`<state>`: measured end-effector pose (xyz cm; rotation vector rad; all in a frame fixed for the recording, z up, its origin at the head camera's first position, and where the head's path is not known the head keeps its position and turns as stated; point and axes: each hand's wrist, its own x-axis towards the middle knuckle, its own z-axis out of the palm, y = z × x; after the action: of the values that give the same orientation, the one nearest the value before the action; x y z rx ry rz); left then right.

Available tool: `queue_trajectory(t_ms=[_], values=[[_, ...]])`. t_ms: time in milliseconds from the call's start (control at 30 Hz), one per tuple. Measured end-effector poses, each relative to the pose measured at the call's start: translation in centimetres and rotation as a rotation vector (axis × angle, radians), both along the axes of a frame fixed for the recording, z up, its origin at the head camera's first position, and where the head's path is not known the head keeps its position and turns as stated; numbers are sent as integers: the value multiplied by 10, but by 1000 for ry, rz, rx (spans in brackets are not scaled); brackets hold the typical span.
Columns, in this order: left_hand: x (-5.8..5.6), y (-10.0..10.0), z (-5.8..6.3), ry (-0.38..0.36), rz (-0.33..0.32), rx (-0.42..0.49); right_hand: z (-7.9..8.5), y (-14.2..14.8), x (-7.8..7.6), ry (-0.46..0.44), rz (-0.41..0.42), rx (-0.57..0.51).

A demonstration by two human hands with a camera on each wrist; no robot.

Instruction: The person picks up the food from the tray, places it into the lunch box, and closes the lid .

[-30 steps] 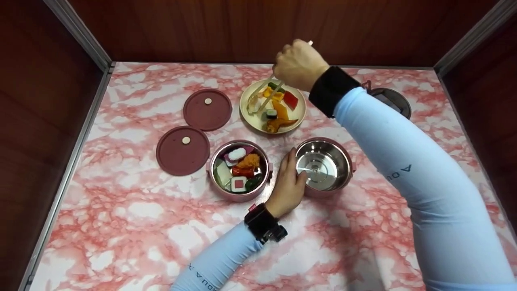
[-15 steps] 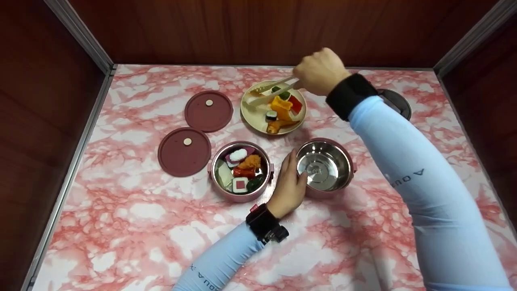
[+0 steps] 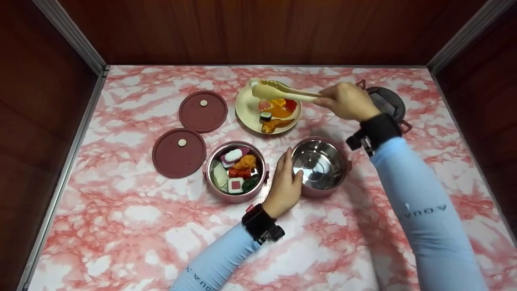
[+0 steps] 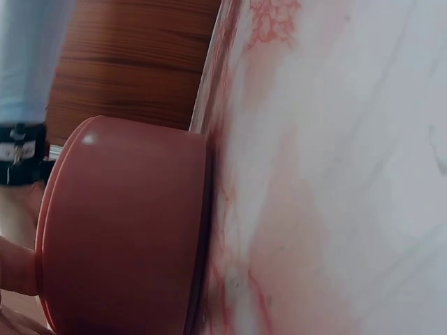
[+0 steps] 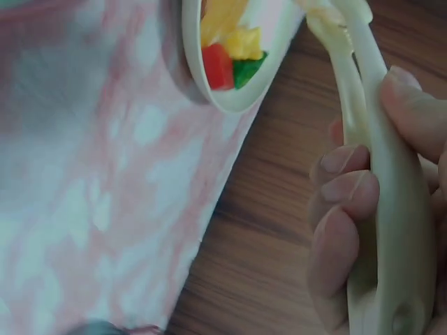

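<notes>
My right hand [image 3: 349, 101] grips pale cream tongs [image 3: 284, 93] above the yellow plate [image 3: 246, 119]. A small pale, orange-tinged food piece [image 5: 323, 12] is between the tong tips, partly cut off in the right wrist view. On the plate lie a brown drumstick-like piece [image 3: 272, 125], a small sushi roll [image 3: 265, 116] and a red piece [image 3: 291, 106]. My left hand [image 3: 284, 190] rests against the left side of a bare steel-lined pink lunch pot [image 3: 319, 163], fingers stretched along its wall and thumb at the rim. The left wrist view shows the pot's outer wall [image 4: 126, 223].
Left of that pot, a second pink lunch pot [image 3: 210, 184] holds several food pieces. Two dark red lids [image 3: 179, 157] lie further left. A small dark pan [image 3: 385, 103] with red handles stands behind the right wrist. Wooden walls [image 3: 258, 32] border the marbled table.
My right hand has moved right and toward me, and the tongs have swung from steep to nearly level, lifting a food piece off the plate. My left hand stays at the pot.
</notes>
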<state>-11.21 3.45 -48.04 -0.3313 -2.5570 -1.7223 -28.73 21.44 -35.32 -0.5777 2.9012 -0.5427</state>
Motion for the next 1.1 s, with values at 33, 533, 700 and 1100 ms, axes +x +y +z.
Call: queue_trajectory(t_ms=[33, 533, 700, 1100], values=[[0, 0, 0, 1, 0, -1, -4, 4, 4, -15, -25, -45], [2, -2, 1, -49, -38, 86, -19, 68, 93, -34, -262, -465], [2, -1, 0, -37, -33, 86, -14, 103, 132, 3, -248, -419], [3, -2, 0, -19, -40, 69, -4, 140, 189, 3, -170, -134]])
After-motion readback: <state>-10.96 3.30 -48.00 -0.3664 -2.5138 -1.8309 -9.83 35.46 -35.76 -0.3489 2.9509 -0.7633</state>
